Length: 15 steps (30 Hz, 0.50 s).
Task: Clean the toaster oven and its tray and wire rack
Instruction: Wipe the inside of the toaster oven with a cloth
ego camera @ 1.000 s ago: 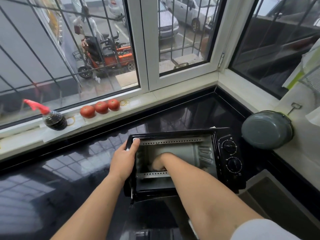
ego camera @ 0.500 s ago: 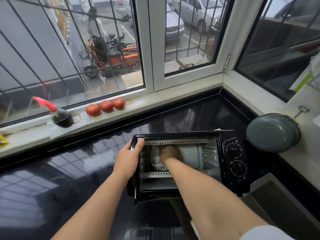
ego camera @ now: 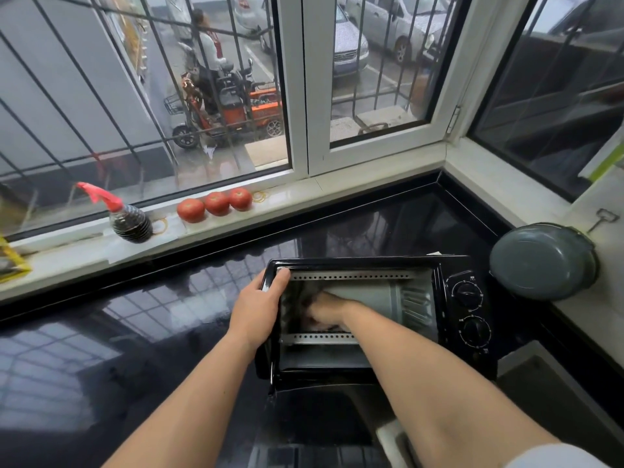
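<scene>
A: Black enamel and bare metal, that was the toaster oven (ego camera: 378,319). It sat on the dark glossy counter (ego camera: 135,332), door dropped open toward you, its 2 dials (ego camera: 467,293) on the right face. Where were your hands?

B: You had your left hand (ego camera: 256,307) hooked round the oven's upper left corner, thumb along the top edge of the opening, bracing the body. Your right hand (ego camera: 326,312) was deep in the cavity against the left inner wall. Whether it held a cloth I could not tell; it was blurred, with something pale beneath it.

A: And the risks from there?

B: I judged 3. The oven could have skidded on that slick counter if your left hand had slackened while the right pushed. Your right forearm crossed the perforated metal strip (ego camera: 317,337) at the front, so a hard stroke might have scraped it. The open door (ego camera: 314,423) jutted below your arm; leaning on it might have tipped the oven forward.

A: Anything nearby at stake?

B: Little. The grey pot (ego camera: 540,261) stood just beside the oven's right side, so a shove that way could have knocked it. The 3 tomatoes (ego camera: 216,204) and the red-capped bottle (ego camera: 130,221) sat well apart on the sill. I saw neither tray nor wire rack.
</scene>
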Available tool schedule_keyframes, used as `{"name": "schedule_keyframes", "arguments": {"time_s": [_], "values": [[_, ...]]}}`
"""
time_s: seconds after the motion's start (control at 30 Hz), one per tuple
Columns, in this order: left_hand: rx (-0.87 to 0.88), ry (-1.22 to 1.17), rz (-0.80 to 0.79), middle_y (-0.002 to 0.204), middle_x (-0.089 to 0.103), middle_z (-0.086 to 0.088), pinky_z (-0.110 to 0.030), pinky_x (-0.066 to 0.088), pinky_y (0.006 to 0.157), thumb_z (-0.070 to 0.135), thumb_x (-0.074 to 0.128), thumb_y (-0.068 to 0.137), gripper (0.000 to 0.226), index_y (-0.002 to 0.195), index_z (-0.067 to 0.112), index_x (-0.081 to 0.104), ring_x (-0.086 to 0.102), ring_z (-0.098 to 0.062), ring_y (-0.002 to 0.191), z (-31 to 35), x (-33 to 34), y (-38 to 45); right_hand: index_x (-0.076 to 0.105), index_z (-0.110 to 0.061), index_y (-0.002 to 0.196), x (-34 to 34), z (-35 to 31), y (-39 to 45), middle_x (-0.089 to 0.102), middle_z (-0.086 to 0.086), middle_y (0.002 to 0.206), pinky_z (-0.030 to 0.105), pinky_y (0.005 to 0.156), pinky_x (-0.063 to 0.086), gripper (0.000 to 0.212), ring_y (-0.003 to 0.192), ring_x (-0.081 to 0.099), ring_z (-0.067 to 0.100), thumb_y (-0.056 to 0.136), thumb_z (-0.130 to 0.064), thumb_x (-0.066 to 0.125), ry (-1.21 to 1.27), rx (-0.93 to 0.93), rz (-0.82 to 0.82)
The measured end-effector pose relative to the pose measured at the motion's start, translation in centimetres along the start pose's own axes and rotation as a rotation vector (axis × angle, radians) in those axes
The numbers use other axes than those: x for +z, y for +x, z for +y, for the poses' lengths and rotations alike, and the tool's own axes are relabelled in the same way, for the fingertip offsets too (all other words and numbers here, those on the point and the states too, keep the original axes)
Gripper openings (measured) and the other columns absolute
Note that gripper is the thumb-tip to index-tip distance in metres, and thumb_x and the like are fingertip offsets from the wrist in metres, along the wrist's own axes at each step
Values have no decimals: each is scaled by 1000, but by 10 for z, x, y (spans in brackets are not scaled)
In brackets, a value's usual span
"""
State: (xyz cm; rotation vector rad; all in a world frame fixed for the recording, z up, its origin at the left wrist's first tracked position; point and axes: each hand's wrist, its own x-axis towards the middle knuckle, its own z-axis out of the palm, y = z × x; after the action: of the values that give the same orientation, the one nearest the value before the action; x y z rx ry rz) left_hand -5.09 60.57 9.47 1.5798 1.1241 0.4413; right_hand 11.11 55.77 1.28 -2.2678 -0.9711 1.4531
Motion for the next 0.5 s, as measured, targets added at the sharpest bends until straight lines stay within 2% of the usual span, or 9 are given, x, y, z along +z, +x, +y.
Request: {"name": "schedule_keyframes", "arguments": {"time_s": [0.03,0.1,0.13,0.2,0.3,0.37,0.5], "values": [[-3,-5,-4,97,72,33,-21,43,80,73,54,93,15,98,67,67,63,3,103,-1,0,1,59,-7,132,0,3,-1,58,17,135,39,100,50,40,119,58,33,95,-19,52,-150,8,85],[-12,-10,-9,107,73,25,-26,46,86,73,54,92,28,109,57,69,64,-2,107,-3,0,2,58,-17,133,-4,12,-5,53,11,140,41,105,44,41,129,48,33,94,-28,51,-378,108,354],[-15,-11,-9,110,74,22,-29,47,89,73,54,93,33,113,53,70,64,-4,108,-3,0,3,59,-17,132,-6,14,-7,53,11,140,44,106,41,40,131,44,34,95,-29,50,-453,178,480],[-15,-15,-6,108,75,20,-31,48,91,71,55,93,34,113,50,71,66,-5,107,-3,1,4,61,-16,130,-9,17,-10,56,10,137,46,107,36,38,131,41,35,96,-29,48,-541,285,595],[-15,-1,-5,104,73,24,-21,44,81,70,55,94,24,103,55,70,63,0,104,0,1,2,63,-18,125,-10,18,-10,61,7,128,41,104,37,33,123,46,30,95,-24,50,-607,305,634],[-12,-8,-6,105,72,27,-19,42,80,71,55,94,15,97,63,68,61,4,105,1,1,0,62,-14,128,-10,21,-6,57,12,132,40,102,40,35,124,47,32,95,-21,50,-596,319,614],[-9,-12,-15,112,71,27,-31,43,92,77,55,88,11,94,73,63,61,1,109,-2,0,0,51,-13,139,-7,30,-1,41,19,147,45,105,39,42,136,34,39,100,-27,44,-490,403,576]]}}
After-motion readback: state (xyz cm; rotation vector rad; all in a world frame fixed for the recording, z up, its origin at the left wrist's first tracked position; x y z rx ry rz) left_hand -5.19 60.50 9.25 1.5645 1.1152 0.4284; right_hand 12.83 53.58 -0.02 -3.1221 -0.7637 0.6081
